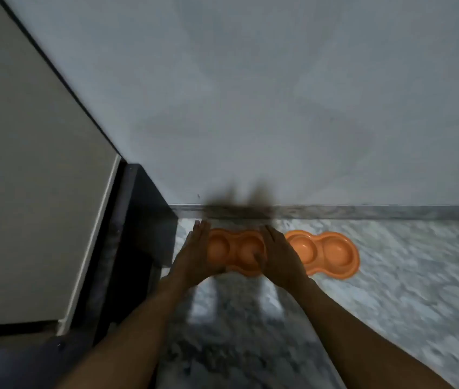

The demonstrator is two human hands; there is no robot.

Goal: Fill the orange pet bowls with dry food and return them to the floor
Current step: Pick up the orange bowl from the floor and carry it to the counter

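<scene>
My straight-fingered left hand (pixel 194 255) and right hand (pixel 280 255) flank the orange bowl (pixel 233 248) left of its twin (pixel 323 252); likely light, stiff, slick, so I'd grip its ends.

One head-worn view looks forward and steeply down, close above the floor (pixel 391 290) where it meets the wall (pixel 250 108); left hand (pixel 194 255) and right hand (pixel 280 255) sit mid-frame.

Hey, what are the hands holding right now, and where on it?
The left hand and right hand bracket the left orange double bowl at its two short ends, fingers mostly straight; blur hides whether they actually grip it.
</scene>
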